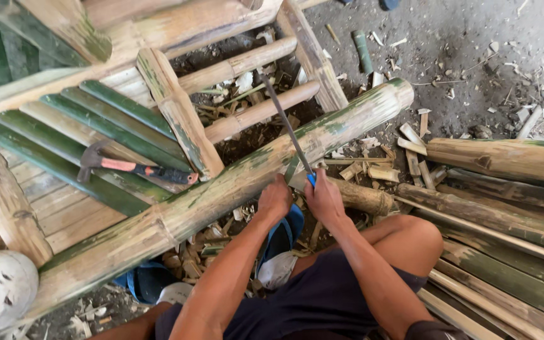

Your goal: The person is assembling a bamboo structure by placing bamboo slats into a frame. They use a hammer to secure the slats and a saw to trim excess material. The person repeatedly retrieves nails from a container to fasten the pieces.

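Bamboo fills the scene: a long green-streaked bamboo pole (221,189) lies slanted across the frame of a bamboo bench (177,119). The left hand (274,199) presses on the pole's near side, fingers curled over it. The right hand (323,198) has its fingers closed on the blue handle of a saw (288,129), whose thin blade crosses the pole and points away over the bench rungs. A red-handled hammer (135,167) lies on the bench slats, well apart to the left. Offcuts and shavings (373,170) litter the dirt floor beside the hands; more bamboo poles (505,160) lie stacked at right.
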